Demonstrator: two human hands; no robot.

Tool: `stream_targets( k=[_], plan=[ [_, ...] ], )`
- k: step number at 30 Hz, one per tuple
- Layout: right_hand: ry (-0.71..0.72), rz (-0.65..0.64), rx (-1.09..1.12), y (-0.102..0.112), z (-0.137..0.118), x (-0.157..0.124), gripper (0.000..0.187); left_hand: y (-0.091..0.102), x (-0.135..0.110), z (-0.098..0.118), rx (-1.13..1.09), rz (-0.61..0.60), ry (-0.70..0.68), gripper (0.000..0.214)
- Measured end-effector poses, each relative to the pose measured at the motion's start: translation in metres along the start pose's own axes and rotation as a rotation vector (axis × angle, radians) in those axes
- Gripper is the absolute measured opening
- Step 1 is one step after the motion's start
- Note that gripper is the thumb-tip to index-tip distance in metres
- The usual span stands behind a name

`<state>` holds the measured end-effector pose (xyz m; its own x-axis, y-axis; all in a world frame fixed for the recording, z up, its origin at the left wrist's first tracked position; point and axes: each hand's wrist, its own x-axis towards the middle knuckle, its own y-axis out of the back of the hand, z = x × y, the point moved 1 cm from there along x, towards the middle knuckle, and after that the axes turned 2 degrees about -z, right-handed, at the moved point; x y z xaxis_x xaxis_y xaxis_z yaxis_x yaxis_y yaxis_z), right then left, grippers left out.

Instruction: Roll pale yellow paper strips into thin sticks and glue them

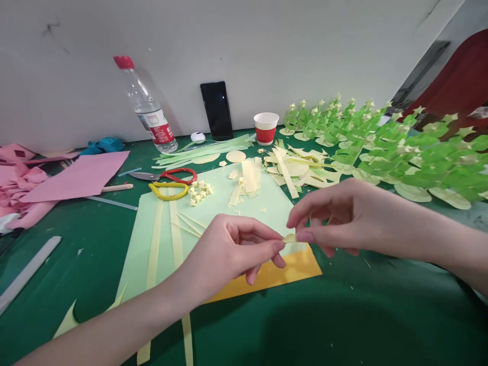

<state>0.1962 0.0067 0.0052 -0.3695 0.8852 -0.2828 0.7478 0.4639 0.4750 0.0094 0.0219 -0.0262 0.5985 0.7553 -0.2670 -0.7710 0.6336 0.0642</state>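
Above the pale green sheet's right edge, my left hand (pixel 236 249) pinches a small pale-yellow folded paper piece (pixel 290 238) between thumb and forefinger. My right hand (pixel 339 218) meets the same piece from the right, thumb against its end and fingers curled; the index fingertip sits slightly above it. How the far side is gripped is hidden. Folded paper stars (pixel 201 192) are heaped on the green sheet (pixel 224 198), left of centre. Long pale-yellow strips (pixel 177 234) lie near my left forearm. An orange-yellow sheet (pixel 301 267) shows from under the green one.
Scissors (pixel 173 184) with red and yellow handles lie behind the stars. A bottle (pixel 154 114), a phone (pixel 217 112) and a paper cup (pixel 266 129) stand along the wall. Paper scraps (pixel 301 168) and green paper plants (pixel 412 147) spread rightward; pink paper (pixel 82 175) is left.
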Motion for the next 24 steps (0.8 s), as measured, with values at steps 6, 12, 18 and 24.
stream_targets(
  k=[6,12,18,24],
  plan=[
    [-0.015,-0.018,0.062,-0.0072,-0.0054,-0.0038,0.014,-0.0013,-0.0021,0.0022,-0.042,-0.035,0.009,0.010],
    [0.077,0.032,0.147,-0.0063,0.0017,-0.0033,0.012,-0.0025,-0.0014,0.0073,-0.152,-0.063,0.078,0.009],
    [0.160,0.086,0.140,-0.0061,0.0020,-0.0027,0.008,-0.0029,0.0003,0.0065,-0.208,-0.082,0.092,0.010],
    [0.166,0.086,0.155,-0.0072,0.0023,-0.0004,0.008,-0.0031,-0.0004,0.0050,-0.266,-0.073,0.048,0.008]
  ],
)
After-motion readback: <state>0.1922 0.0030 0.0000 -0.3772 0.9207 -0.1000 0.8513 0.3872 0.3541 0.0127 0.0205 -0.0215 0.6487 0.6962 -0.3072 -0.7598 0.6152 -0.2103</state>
